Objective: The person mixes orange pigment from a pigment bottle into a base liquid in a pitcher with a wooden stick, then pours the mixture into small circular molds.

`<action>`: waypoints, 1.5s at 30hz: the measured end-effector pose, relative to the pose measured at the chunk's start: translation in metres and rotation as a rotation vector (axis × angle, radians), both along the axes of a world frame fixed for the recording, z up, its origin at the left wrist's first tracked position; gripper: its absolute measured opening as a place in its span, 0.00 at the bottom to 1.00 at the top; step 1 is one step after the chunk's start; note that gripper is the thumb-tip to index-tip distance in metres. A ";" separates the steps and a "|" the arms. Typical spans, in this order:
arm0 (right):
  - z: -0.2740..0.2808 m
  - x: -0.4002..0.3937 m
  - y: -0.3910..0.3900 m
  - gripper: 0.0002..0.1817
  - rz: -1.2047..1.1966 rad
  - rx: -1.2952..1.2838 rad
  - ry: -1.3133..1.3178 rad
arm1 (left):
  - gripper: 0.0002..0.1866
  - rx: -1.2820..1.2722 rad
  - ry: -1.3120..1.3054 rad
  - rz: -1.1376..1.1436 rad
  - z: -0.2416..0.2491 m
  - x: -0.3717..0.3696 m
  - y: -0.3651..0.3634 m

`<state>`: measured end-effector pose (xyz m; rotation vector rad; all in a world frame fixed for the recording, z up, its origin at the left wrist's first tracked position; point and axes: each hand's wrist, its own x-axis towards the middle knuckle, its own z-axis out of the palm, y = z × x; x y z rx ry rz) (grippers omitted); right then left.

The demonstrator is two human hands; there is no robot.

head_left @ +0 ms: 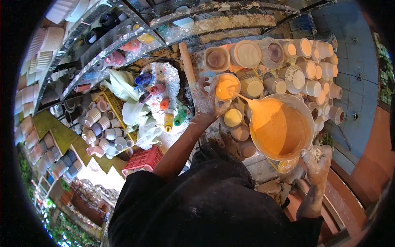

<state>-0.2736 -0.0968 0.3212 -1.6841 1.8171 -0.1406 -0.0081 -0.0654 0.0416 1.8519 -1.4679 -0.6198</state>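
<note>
My left hand is wrapped around a small round mold with orange liquid inside. My right hand grips the near rim of a large metal pot, which is tilted toward the mold. Thick orange liquid fills much of the pot, and a thin stream of it runs over the lip into the mold. Just below the mold stands a cup-shaped mold with a yellow-orange top. Beyond the pot, a fluted mold sits among several others.
Many filled molds crowd the table to the right. Paint bottles lie on a splattered surface at left, near a red crate. A wooden stick lies past my left hand. Stacked pots and metal shelving stand farther left.
</note>
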 end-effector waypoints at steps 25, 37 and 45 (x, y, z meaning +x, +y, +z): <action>-0.013 0.034 -0.055 0.17 0.086 -0.197 -0.062 | 0.21 -0.003 0.260 0.231 -0.019 0.052 0.001; -0.011 0.082 -0.087 0.18 0.074 -0.126 -0.013 | 0.19 0.002 0.210 0.327 -0.033 0.062 0.027; -0.002 0.088 -0.096 0.18 0.078 0.078 -0.034 | 0.17 0.069 0.058 0.407 -0.060 0.090 0.091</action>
